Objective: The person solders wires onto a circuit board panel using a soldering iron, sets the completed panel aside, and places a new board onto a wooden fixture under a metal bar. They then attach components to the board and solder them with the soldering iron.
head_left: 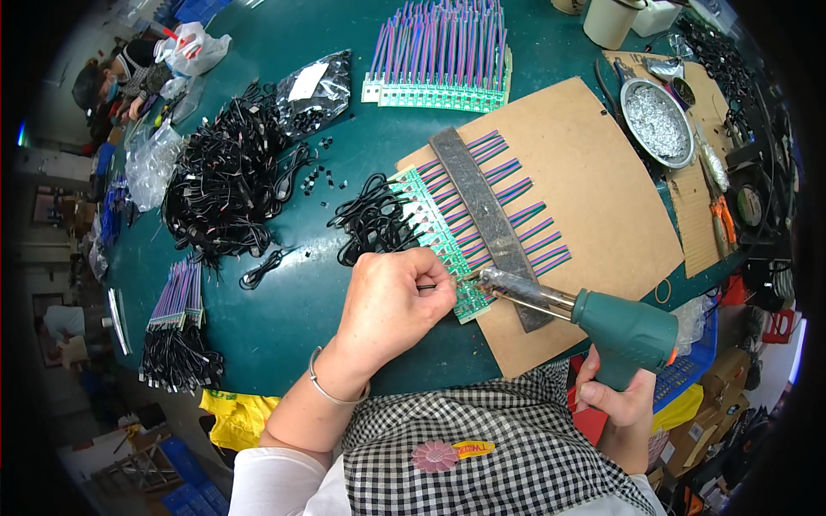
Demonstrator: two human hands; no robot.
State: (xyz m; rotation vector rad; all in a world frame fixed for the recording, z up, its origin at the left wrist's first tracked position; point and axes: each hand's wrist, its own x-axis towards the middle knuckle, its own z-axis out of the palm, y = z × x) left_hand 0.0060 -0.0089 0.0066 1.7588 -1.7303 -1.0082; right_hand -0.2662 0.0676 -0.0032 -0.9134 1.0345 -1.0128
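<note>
My left hand (391, 301) pinches a thin black cable (426, 286) at the near end of a strip of green circuit boards (433, 222). My right hand (619, 397) is wrapped round the handle of a green soldering gun (621, 331). The gun's metal tip reaches left to the boards, close beside my left fingertips; whether it touches is too small to tell. Flat multicoloured wires (535, 217) run from the strip under a dark flat bar (483, 219) that lies across them. Coiled black cables (375, 215) lie along the strip's left side.
Under the strip is a brown board (602, 181). Left lies a big heap of black cables (225, 172) and a wired bundle (181, 344). More wired boards (439, 93) are at the back. A metal bowl (658, 120) stands right. Another person (142, 69) sits far left.
</note>
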